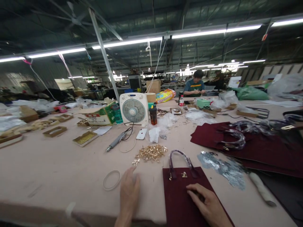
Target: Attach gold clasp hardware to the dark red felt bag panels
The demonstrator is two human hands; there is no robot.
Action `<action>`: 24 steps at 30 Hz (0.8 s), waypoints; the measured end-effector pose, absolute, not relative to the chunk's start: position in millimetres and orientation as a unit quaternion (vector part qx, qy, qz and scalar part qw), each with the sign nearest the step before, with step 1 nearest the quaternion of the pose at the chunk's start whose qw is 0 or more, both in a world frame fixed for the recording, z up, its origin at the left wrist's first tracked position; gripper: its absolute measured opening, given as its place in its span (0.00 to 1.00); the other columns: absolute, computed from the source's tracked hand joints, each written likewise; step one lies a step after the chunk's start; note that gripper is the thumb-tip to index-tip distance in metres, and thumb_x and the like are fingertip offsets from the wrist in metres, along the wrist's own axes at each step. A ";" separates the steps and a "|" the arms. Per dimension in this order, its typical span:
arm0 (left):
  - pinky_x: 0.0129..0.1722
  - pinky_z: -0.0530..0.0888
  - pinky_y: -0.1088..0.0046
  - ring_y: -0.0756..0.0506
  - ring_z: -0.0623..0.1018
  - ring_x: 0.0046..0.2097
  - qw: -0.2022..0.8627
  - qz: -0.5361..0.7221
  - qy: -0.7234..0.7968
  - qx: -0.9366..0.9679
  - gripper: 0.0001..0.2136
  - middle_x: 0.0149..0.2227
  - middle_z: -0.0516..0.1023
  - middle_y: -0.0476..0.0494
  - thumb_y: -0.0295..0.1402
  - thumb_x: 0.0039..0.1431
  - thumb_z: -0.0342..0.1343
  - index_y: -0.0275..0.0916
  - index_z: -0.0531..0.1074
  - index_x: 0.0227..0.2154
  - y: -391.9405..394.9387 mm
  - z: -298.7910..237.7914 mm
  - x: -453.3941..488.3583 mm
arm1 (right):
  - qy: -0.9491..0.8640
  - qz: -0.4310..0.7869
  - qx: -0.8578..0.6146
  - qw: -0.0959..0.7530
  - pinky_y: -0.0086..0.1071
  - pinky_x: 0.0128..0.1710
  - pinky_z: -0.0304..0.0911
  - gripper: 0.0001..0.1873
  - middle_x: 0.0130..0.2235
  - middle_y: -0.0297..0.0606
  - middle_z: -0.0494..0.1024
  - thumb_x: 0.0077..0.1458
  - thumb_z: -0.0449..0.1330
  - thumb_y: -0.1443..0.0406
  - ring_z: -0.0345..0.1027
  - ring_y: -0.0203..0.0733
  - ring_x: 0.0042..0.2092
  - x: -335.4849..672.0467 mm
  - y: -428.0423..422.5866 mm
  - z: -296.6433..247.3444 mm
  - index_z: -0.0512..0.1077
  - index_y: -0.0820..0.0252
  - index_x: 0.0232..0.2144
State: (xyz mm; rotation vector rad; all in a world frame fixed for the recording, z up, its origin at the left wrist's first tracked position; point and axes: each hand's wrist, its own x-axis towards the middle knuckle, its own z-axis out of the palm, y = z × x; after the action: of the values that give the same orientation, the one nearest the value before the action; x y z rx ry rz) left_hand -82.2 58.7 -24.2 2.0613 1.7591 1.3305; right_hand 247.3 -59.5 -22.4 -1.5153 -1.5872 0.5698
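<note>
My left hand (129, 190) is over the table just short of a loose pile of gold-coloured metal fittings (151, 153). Its fingers reach forward, thumb apart, with nothing visible in them. A maroon bag panel (176, 197) lies in front of me, with a plastic-wrapped handle (179, 152) at its far end and a small gold clasp (184, 174) below the handle. My right hand (205, 201) rests on this panel, fingers loosely bent and thumb apart; the palm side is hidden. Left of my left hand lies a pale ring (112, 180), perhaps a tape roll.
A powered screwdriver (115, 142), a white phone (141, 134) and a box fan (133, 109) stand or lie beyond the pile. To the right are stacked maroon panels (213, 134), thin metal plates (222, 167) and a pale-handled tool (261, 189). A co-worker (194, 85) sits across the table.
</note>
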 end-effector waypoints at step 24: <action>0.47 0.73 0.58 0.36 0.75 0.44 0.067 0.301 0.524 0.794 0.11 0.41 0.74 0.38 0.40 0.70 0.46 0.41 0.70 0.37 110.1 -33.9 28.6 | -0.375 0.391 -0.516 0.664 0.29 0.29 0.56 0.17 0.31 0.36 0.78 0.58 0.70 0.53 0.61 0.34 0.27 269.6 -54.0 -25.2 0.81 0.59 0.42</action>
State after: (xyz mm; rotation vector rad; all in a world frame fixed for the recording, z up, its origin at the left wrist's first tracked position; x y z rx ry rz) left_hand 28.6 110.1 -33.9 2.3931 1.5785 0.9068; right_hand 269.6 -54.0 -25.2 -1.1658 -0.8466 0.8840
